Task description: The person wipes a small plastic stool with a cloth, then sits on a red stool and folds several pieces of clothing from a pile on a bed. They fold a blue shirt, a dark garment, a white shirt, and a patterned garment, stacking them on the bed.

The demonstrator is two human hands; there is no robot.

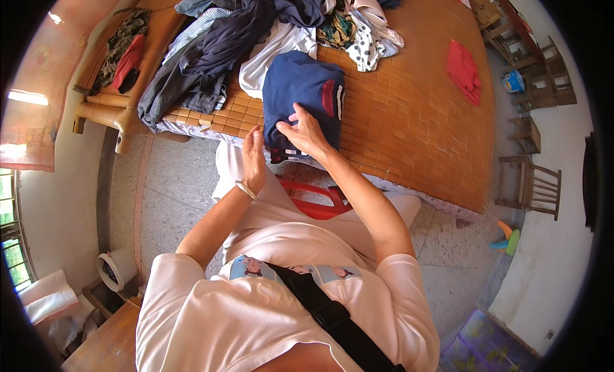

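A folded navy blue garment (291, 84) with a red and white stripe on its right side lies at the near edge of the mat-covered bed (409, 110). My right hand (304, 132) rests on its lower part, fingers stretched out and thumb apart. Beside the garment's lower left corner is my left hand (254, 158), held upright with its fingers extended and nothing in it; a pale bangle (245, 190) circles that wrist. Just behind the navy garment, a white cloth (272, 55) is spread loosely.
Dark clothes (211, 59) heap at the far left of the bed, with a polka-dot cloth (368, 49) to their right. A red garment (464, 71) lies at the right. Below my arms is a red plastic stool (320, 209). Wooden chairs (527, 186) line the right wall.
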